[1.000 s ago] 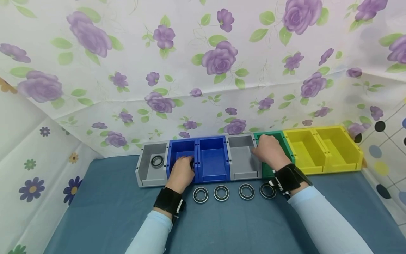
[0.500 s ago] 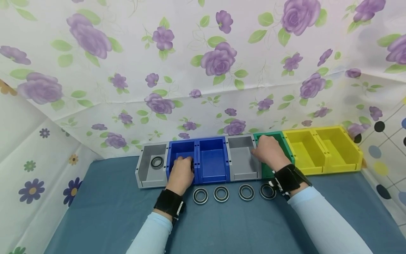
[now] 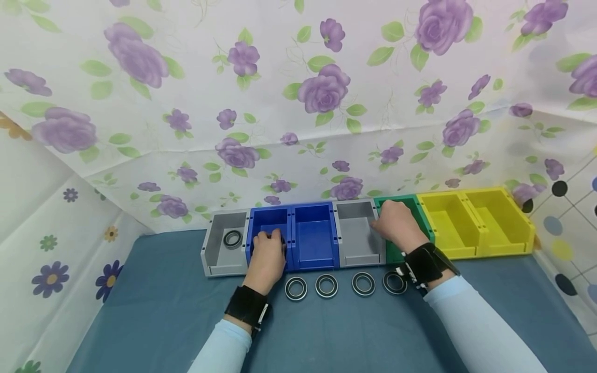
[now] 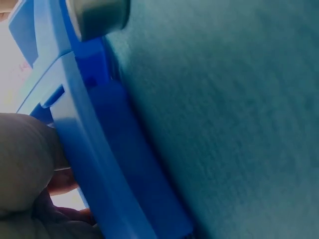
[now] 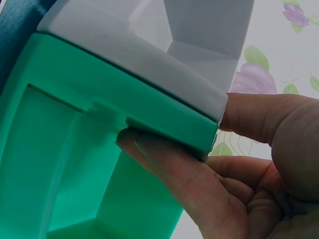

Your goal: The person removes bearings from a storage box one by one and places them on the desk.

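Note:
My left hand (image 3: pixel 267 261) reaches into the left blue bin (image 3: pixel 270 215). Its fingers (image 4: pixel 25 159) are partly behind the bin's front wall in the left wrist view. Beside its thumb side shows a bit of a dark ring, seemingly a ball bearing (image 3: pixel 283 244) held in the fingers and mostly hidden. With thumb and finger on either side, my right hand (image 3: pixel 399 224) pinches the joined walls of the right grey bin (image 3: pixel 358 228) and the green bin (image 5: pixel 65 149). A row of several bearings (image 3: pixel 326 286) lies on the cloth in front of the bins.
The left grey bin (image 3: pixel 212 248) holds one bearing (image 3: pixel 232 239). Another blue bin (image 3: pixel 314 241) stands mid-row, and two yellow bins (image 3: pixel 496 220) end it at the right. A flowered sheet (image 3: pixel 261 129) rises behind; blue-green cloth (image 3: pixel 354 336) covers the table.
The left hand shifts very slightly inside the left blue bin, its fingers changing a little. The right hand keeps its grip on the bin walls. The head view tilts slightly.

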### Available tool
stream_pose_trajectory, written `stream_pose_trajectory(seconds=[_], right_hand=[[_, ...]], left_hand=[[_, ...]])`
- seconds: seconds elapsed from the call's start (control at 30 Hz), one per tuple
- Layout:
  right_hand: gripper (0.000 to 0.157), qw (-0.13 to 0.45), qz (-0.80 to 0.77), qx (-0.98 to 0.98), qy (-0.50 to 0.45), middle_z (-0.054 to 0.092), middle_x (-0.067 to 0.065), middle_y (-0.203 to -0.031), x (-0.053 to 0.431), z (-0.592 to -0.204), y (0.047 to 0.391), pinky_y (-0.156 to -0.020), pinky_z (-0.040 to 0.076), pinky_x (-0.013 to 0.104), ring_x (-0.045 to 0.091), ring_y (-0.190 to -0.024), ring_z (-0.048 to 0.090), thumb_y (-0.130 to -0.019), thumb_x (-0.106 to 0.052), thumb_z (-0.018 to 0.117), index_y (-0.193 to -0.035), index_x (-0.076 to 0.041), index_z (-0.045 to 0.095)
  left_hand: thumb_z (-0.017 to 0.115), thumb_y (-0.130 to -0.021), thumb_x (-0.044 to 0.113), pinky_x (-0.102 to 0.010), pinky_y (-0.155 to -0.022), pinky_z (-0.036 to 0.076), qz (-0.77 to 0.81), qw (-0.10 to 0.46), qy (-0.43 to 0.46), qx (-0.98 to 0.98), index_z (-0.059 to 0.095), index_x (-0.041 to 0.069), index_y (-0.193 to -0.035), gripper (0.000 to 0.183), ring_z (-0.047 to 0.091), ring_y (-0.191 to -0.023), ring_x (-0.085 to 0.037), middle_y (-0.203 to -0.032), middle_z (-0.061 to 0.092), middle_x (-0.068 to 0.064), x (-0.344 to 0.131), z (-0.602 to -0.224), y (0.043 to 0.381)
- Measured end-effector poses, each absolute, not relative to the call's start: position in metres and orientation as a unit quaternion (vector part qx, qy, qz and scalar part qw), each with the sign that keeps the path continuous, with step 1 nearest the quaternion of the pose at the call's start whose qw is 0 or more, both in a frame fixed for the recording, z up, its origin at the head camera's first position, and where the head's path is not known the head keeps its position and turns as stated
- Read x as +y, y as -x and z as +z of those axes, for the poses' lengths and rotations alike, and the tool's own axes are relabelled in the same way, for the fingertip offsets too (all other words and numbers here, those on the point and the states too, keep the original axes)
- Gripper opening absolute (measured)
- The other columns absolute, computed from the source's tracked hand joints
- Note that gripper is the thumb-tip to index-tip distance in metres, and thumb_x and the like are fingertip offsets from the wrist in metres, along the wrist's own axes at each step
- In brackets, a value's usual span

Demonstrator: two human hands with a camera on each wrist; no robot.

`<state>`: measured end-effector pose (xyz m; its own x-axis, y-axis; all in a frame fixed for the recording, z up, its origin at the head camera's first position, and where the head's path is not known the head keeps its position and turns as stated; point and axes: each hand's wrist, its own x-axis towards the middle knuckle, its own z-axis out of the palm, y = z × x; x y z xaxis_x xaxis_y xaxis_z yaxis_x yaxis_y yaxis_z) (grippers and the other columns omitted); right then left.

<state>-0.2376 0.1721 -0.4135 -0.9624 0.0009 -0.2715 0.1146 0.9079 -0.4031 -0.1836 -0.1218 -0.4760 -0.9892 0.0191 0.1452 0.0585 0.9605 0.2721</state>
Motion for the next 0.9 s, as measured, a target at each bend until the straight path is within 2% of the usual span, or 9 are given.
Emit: stream_pose_trajectory(seconds=[0.23,0.5,0.9], right_hand=[[0.028,0.135,-0.217,0.966,-0.029,0.043,0.002,-0.053,0.172,-0.412,0.237,-0.041,0.039,0.025,0.018,-0.047,0.051,-0.087,-0.026,0.062,-0.07,-0.003,0.06],[0.028,0.131,-0.217,0.967,-0.029,0.044,0.002,-0.054,0.172,-0.414,0.237,-0.041,0.04,0.025,0.018,-0.047,0.051,-0.086,-0.026,0.063,-0.071,-0.003,0.06],[0.028,0.125,-0.215,0.968,-0.023,0.043,0.002,-0.053,0.172,-0.414,0.237,-0.041,0.04,0.025,0.018,-0.047,0.051,-0.086,-0.026,0.063,-0.07,-0.003,0.061]], left_hand=[[0.048,-0.097,0.022,-0.045,-0.082,0.051,-0.169,0.091,0.031,-0.981,0.047,0.004,-0.13,0.038,0.044,-0.112,-0.037,-0.118,0.047,-0.027,-0.123,-0.468,0.177],[0.05,-0.096,0.022,-0.046,-0.089,0.048,-0.193,0.091,0.04,-0.976,0.045,0.005,-0.133,0.041,0.042,-0.117,-0.036,-0.124,0.045,-0.025,-0.127,-0.452,0.165],[0.049,-0.096,0.034,-0.04,-0.082,0.053,-0.217,0.117,0.062,-0.967,0.046,0.011,-0.134,0.045,0.051,-0.107,-0.026,-0.122,0.048,-0.017,-0.139,-0.433,0.143]])
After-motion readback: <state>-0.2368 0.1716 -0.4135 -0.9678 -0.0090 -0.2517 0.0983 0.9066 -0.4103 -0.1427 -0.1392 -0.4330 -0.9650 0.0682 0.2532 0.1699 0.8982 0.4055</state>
